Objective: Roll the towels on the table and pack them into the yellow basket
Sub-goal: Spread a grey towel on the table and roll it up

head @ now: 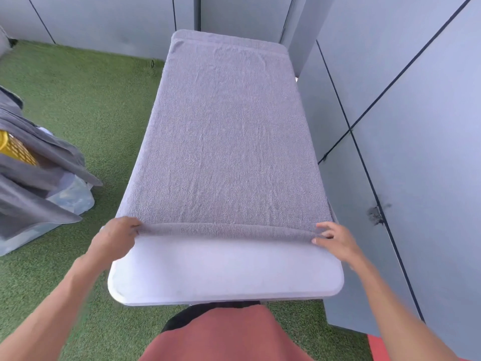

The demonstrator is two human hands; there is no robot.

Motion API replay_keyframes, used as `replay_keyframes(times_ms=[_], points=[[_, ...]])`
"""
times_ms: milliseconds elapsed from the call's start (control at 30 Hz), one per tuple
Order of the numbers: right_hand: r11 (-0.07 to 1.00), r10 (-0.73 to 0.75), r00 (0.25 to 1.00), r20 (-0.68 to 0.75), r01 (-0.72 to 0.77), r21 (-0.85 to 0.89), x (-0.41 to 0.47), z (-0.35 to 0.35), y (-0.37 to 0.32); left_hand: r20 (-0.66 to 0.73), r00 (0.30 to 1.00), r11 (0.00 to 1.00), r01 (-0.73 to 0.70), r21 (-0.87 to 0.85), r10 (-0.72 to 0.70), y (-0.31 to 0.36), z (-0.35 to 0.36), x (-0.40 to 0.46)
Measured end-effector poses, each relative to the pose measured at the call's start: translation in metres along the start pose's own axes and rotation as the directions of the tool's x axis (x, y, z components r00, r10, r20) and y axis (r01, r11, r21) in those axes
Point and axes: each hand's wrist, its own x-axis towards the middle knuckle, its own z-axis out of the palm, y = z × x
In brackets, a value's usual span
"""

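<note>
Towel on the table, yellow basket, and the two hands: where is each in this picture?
towel (229,142), head view, middle of its flat part.
yellow basket (15,149), head view, its mesh wall between the draped cloths.
left hand (114,237), head view, its back.
right hand (335,242), head view, its back.

A: What colour is the towel (226,131) showing across the table (223,272)?

B: It is showing a plain mid-grey with a faint lilac cast, unpatterned, with only a woven band near the far hem. The table is showing white.

A: And at the left edge?

B: The basket (15,149) is showing bright yellow with a lattice of small holes; the towels (39,162) draped over it are showing a darker slate grey. The bag (73,196) beneath is appearing translucent, bluish-white.

A: The surroundings?

B: The turf (86,100) is showing mottled green. The wall panels (421,126) are showing pale blue-grey, crossed by thin black seams. The person's shirt (223,337) is showing dusty red.
</note>
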Motion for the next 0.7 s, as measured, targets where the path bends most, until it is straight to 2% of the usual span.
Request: replay_keyframes(times_ms=[67, 100, 167, 267, 333, 467, 600, 700], points=[[0.999, 0.030, 0.995, -0.096, -0.026, 0.042, 0.008, 0.002, 0.001, -0.030, 0.998, 0.976, 0.054, -0.211, -0.061, 0.002, -0.006, 0.009], [0.999, 0.020, 0.985, -0.171, -0.014, 0.037, 0.011, 0.005, 0.000, -0.077, 0.995, 0.966, 0.049, -0.252, -0.071, 0.003, -0.007, 0.011], [0.996, -0.062, 0.945, -0.322, 0.039, -0.078, 0.011, 0.014, 0.001, -0.239, 0.971, 0.991, -0.030, -0.130, -0.002, 0.003, -0.003, 0.010], [0.891, -0.295, 0.862, -0.411, 0.093, -0.443, -0.006, 0.029, 0.005, -0.401, 0.901, 0.982, -0.119, 0.144, 0.168, 0.006, 0.018, -0.007], [0.837, -0.365, 0.849, -0.381, 0.121, -0.533, -0.016, 0.039, 0.013, -0.417, 0.875, 0.963, -0.175, 0.204, 0.247, 0.009, 0.030, -0.022], [0.845, -0.344, 0.908, -0.241, 0.187, -0.501, -0.005, 0.040, 0.023, -0.381, 0.879, 0.951, -0.212, 0.225, 0.286, 0.007, 0.040, -0.024], [0.869, -0.266, 0.950, -0.164, 0.163, -0.467, 0.020, 0.027, 0.012, -0.339, 0.912, 0.972, -0.198, 0.127, 0.230, 0.014, 0.028, -0.006], [0.842, -0.254, 0.964, -0.075, 0.182, -0.509, 0.026, 0.021, 0.013, -0.240, 0.948, 0.973, -0.174, 0.150, 0.207, 0.005, 0.020, 0.004]])
